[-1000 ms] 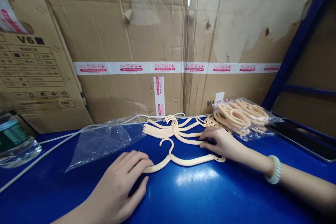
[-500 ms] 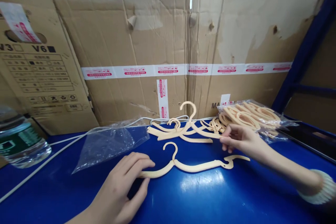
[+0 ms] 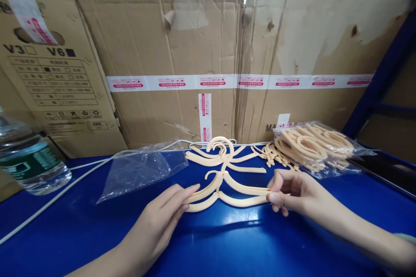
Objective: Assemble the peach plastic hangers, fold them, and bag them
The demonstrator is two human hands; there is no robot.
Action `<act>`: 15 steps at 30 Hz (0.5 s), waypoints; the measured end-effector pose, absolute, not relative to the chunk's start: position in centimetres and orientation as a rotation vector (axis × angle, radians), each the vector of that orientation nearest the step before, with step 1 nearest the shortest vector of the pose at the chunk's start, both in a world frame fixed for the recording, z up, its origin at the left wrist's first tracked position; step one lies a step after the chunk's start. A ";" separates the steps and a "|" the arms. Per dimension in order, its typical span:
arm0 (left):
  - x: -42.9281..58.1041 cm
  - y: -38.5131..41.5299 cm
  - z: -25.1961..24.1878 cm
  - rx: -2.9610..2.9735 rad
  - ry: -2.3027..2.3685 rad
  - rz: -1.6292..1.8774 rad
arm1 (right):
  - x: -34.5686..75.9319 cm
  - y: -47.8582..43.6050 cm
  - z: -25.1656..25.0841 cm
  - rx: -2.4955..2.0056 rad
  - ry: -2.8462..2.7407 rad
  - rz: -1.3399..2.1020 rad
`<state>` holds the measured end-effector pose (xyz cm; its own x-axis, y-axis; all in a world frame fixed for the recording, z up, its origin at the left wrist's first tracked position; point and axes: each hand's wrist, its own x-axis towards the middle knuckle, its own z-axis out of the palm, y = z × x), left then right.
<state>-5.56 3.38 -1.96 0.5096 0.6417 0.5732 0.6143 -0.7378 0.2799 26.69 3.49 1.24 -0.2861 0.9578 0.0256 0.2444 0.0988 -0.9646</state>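
Two cream folding clothes hangers meet in front of me, one almost on top of the other. The upper hanger (image 3: 245,187) is raised with its hook pointing away from me, and the lower hanger (image 3: 242,202) lies just nearer to me. My left hand (image 3: 162,212) is closed around their left ends, fingers above and thumb beneath. At the right tips, my right hand (image 3: 292,192) pinches with thumb and fingers, hiding the ends. Behind them, more hangers (image 3: 208,162) lie on the blue table (image 3: 227,242).
Clear bags of folded hangers (image 3: 312,145) lie at the back right, beside small loose hanger parts (image 3: 274,154) and a dark flat device (image 3: 390,173). An empty plastic bag (image 3: 139,173), a white cable (image 3: 48,210) and a water bottle (image 3: 29,160) are left. Cardboard (image 3: 175,43) stands behind.
My right hand has brought the upper hanger nearer, off the pile and over the lower one. My left hand's fingers have closed in on the left ends. The view has shifted slightly.
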 end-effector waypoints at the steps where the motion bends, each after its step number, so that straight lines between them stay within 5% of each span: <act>1: -5.6 3.4 -1.9 2.672 1.116 1.053 | 26.6 3.5 1.3 -1.207 -1.647 1.195; 6: -5.5 3.4 -1.1 2.617 1.145 1.072 | 28.3 4.5 2.9 -1.192 -1.610 0.852; 12: -6.2 4.0 -1.4 2.693 1.223 0.991 | 34.2 7.0 4.3 -1.244 -2.170 -0.262; 15: -6.6 4.3 -1.8 2.711 1.232 0.944 | 35.4 7.3 4.1 -1.272 -2.450 -0.505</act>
